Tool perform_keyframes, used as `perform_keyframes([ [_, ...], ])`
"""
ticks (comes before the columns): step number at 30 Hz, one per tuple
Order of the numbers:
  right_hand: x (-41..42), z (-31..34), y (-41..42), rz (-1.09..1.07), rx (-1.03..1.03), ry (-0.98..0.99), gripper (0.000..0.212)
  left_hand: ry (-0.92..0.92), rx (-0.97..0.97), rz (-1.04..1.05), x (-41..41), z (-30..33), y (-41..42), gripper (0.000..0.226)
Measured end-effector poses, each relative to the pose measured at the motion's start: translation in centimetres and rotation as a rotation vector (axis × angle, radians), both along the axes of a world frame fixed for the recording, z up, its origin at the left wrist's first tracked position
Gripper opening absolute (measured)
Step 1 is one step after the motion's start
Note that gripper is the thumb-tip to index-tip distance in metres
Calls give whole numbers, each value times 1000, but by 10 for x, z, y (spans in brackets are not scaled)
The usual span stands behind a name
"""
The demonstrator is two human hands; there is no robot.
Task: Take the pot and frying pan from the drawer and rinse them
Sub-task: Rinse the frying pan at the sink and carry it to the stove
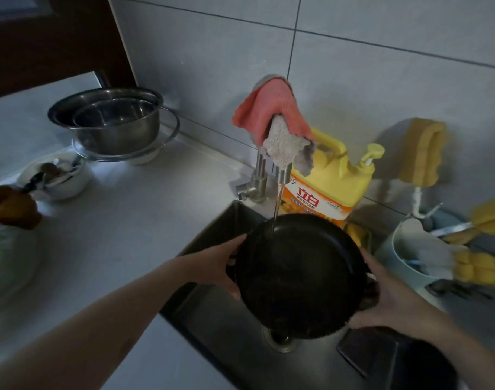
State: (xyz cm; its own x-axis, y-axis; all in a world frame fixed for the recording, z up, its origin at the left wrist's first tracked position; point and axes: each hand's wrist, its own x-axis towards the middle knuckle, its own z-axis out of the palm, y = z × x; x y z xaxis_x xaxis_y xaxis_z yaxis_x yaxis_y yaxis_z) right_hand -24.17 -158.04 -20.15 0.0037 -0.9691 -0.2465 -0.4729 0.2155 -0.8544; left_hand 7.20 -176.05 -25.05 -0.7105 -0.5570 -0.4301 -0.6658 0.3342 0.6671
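A: Pan point(300, 277) first: we've got it over the sink point(212, 327), tipped a little, with the thin stream from the tap point(283, 175) landing just inside its far rim.

B: And our grip? The left hand point(221, 266) clasps the left edge, fingers curled round the rim and thumb underneath. The right hand point(387, 299) holds the right side, where there seems to be a handle or lug; its fingers wrap the dark edge, though we can't see the tips clearly.

A: Then we'd say both are clamped on the pan, not spread. To rinse well, we should turn it slowly so the water runs across the whole inner face, not only that one strip.

B: Agreed, and tilt it toward the drain point(280, 337) so the water sheets off instead of pooling. The flow is weak, so we'd give each part its time.

A: Wet rims are slippery. We'd keep it low in the basin, so a slip means a short drop.

B: There's something dark lying in the sink at lower right; we can't tell what it is. Better not to knock the pan against it.

A: And the steel pot point(111, 122) sits on the counter point(128, 220) to the left, well apart. It looks to be waiting its turn.
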Motion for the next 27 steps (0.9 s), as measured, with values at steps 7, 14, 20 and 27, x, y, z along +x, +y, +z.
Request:
perform_keyframes([
  [7, -4, -11, 7, 32, 257, -179, 106, -287, 147, -197, 3, 7, -13, 111],
  [14, 65, -102, 14, -128, 286, -395, 127, -467, 84, -360, 1, 68, -52, 88],
  [20, 101, -129, 12, -246, 118, -560, 140, -377, -230, -334, -7, 86, -50, 115],
  [27, 55, -67, 3, -224, -264, -165, 143, -43, -395, -131, 5, 56, -19, 129],
])
